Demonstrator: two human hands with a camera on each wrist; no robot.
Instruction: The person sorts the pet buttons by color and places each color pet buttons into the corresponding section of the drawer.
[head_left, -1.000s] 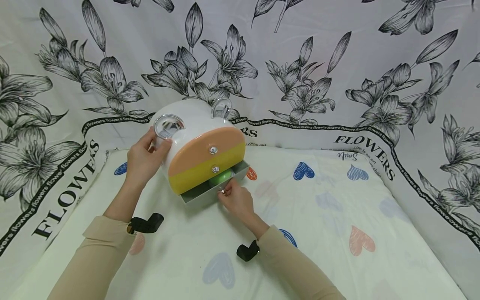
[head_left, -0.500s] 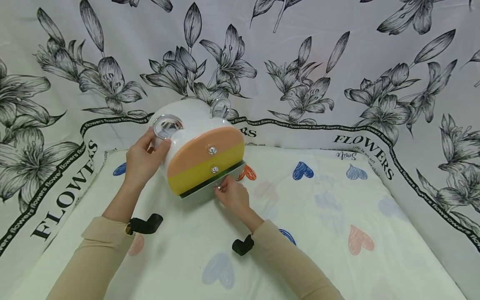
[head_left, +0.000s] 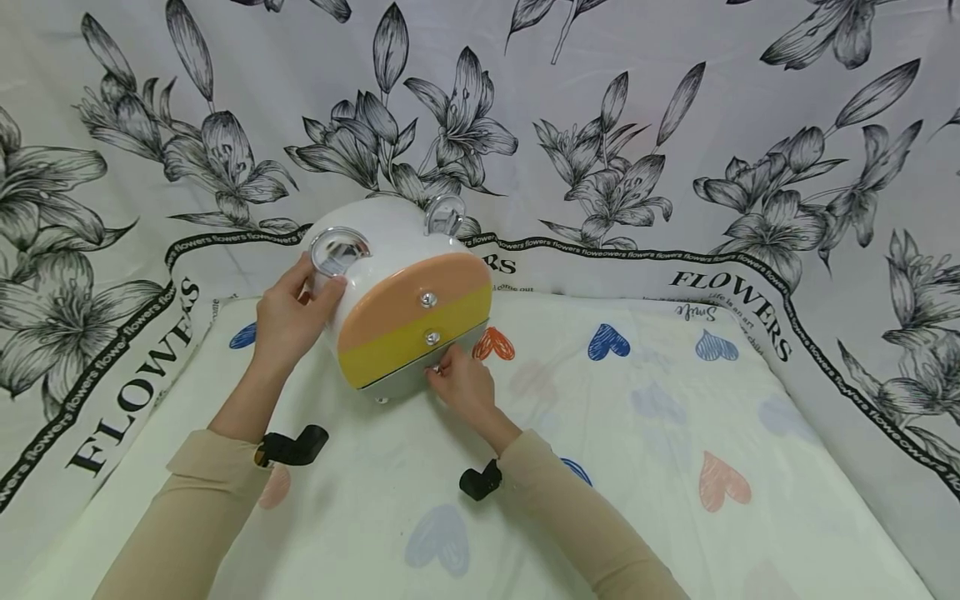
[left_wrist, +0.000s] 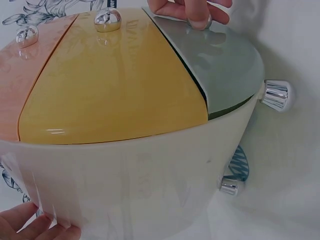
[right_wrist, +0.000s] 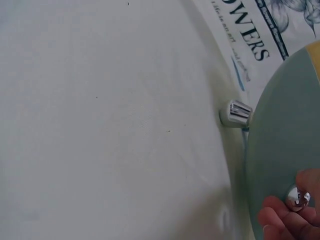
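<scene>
A small round-backed drawer box (head_left: 382, 225) has a white shell and silver ear-like trims. Its front carries an orange drawer (head_left: 390, 296), a yellow drawer (head_left: 408, 342) and a grey-green bottom drawer (head_left: 401, 379), each with a silver knob. My left hand (head_left: 296, 312) holds the shell's left side by the silver ear (head_left: 337, 252); its fingers (left_wrist: 37, 225) lie against the white wall. My right hand (head_left: 467, 390) pinches the bottom drawer's knob (right_wrist: 298, 198). That drawer sits almost flush, a thin dark gap (left_wrist: 197, 85) showing along its edge. Its inside is hidden.
Short silver feet (left_wrist: 277, 95) stick out below the box. It stands on a white cloth (head_left: 637, 500) printed with hearts. Behind rises a white curtain (head_left: 600, 183) with black flower drawings and lettering. Black wrist mounts (head_left: 296, 446) are on both forearms.
The right hand has pushed the bottom drawer in from well out to nearly flush. The green round object seen inside it is now hidden. The left hand has kept its hold.
</scene>
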